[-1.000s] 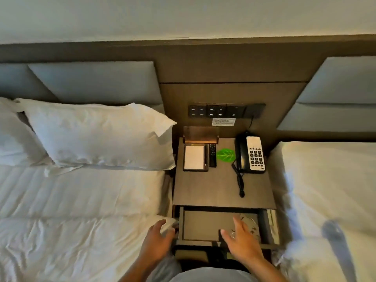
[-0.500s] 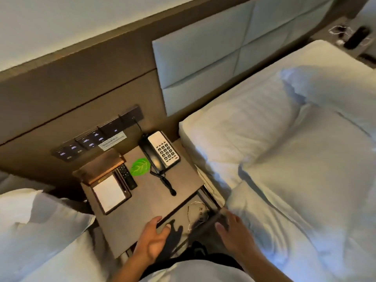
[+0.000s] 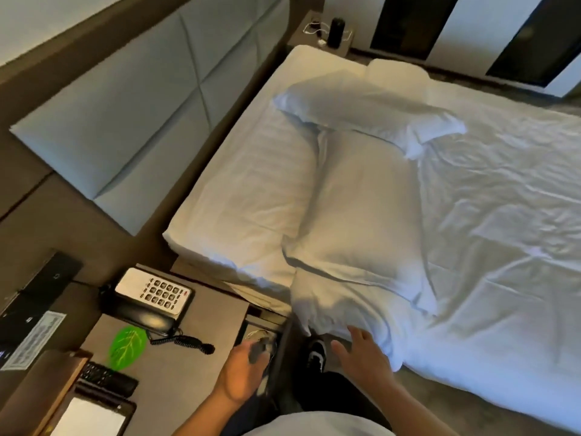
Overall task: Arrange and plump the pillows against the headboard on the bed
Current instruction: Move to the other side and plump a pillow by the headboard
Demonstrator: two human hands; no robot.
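Note:
A white bed (image 3: pixel 503 247) lies to my right, its sheet wrinkled. A large white pillow (image 3: pixel 361 221) lies flat on it, lengthwise and apart from the padded grey headboard (image 3: pixel 125 121). A second white pillow (image 3: pixel 361 105) lies across the bed beyond the first, its near edge overlapping the first one. My right hand (image 3: pixel 361 354) is held out with fingers spread, at the near corner of the large pillow; whether it touches is unclear. My left hand (image 3: pixel 242 369) hangs with loosely curled fingers over the nightstand's right edge, holding nothing that I can make out.
The brown nightstand (image 3: pixel 188 372) at lower left carries a telephone (image 3: pixel 151 297), a green leaf card (image 3: pixel 127 344), a remote (image 3: pixel 107 377) and a notepad (image 3: pixel 91 416). Its drawer (image 3: pixel 261 335) stands open. My shoe (image 3: pixel 316 350) is on the floor. A far nightstand (image 3: pixel 327 36) holds a black cylinder.
The view has swung from the left bed, over the nightstand, to the right bed. Both hands have moved from the drawer toward the right, the right hand reaching to the near pillow.

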